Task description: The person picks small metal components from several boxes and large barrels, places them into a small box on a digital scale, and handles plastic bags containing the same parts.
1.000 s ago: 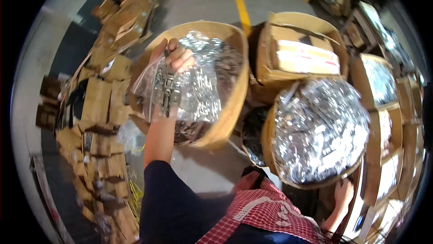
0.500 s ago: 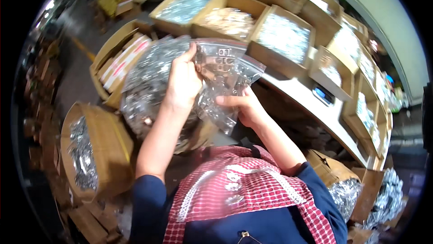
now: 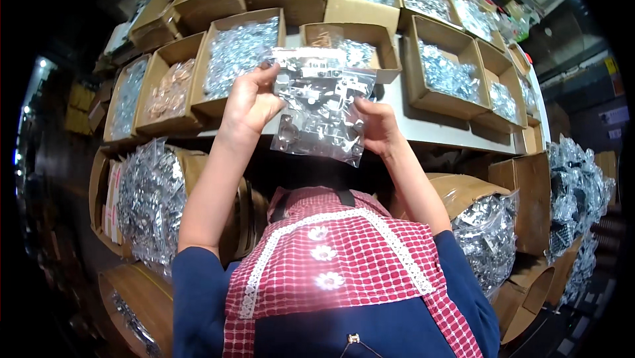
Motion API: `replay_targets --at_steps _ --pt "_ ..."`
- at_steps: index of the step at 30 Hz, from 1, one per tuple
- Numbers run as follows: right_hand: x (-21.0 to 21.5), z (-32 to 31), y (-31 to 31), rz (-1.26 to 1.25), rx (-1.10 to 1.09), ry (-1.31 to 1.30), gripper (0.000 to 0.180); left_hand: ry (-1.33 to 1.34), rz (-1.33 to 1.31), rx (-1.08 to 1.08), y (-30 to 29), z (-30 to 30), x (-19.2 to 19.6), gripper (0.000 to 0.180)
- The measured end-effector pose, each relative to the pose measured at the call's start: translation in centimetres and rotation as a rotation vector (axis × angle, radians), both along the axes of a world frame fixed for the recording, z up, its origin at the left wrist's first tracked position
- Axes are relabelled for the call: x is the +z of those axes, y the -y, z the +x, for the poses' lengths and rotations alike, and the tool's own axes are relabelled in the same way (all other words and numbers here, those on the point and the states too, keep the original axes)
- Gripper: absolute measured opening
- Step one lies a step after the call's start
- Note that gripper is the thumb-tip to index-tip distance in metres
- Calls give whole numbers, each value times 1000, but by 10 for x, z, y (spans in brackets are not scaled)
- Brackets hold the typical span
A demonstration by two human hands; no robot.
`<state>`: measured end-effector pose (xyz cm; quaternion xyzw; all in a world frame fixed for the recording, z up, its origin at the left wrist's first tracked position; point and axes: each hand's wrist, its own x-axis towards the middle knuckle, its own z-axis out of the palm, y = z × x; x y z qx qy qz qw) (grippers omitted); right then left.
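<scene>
Between my hands hangs a clear plastic zip bag [image 3: 321,110] filled with small shiny metal parts. My left hand [image 3: 253,101] pinches its upper left edge, with the thumb in front. On the opposite side, my right hand [image 3: 380,128] grips the right edge, thumb against the plastic. A second bag may overlap it, as more than one top edge shows, but I cannot tell for sure. Just behind the bag is a small cardboard box [image 3: 390,60] with bagged metal parts and some copper-coloured pieces, partly hidden.
A white table [image 3: 430,123] bears several open cardboard boxes of bagged parts, among them a box [image 3: 196,103] of copper-coloured pieces. Below its front edge at left stands a large heap of bagged parts [image 3: 152,193]; at right, a tipped carton [image 3: 430,189] spills similar bags [image 3: 489,239].
My body has turned right, from the heap of bags on the left to face the table. The bag came along in both hands and is now held spread over the table's front edge.
</scene>
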<state>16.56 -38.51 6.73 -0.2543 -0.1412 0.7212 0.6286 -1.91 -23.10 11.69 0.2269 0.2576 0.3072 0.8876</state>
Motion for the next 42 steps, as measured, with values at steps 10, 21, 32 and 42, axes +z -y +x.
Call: replay_targets --at_steps 10,21,32,42 --pt "15 72 -58 -172 -234 371 41 124 85 -37 -37 19 0 38" --pt "-14 235 -134 -112 -874 967 38 -857 936 292 -129 -23 -105 37" --pt "-64 201 -44 -290 -1062 1154 30 -1008 1156 165 -130 -13 -117 23" --pt "-15 212 -51 -257 -888 1132 30 -1131 1238 254 -127 -9 -118 21"
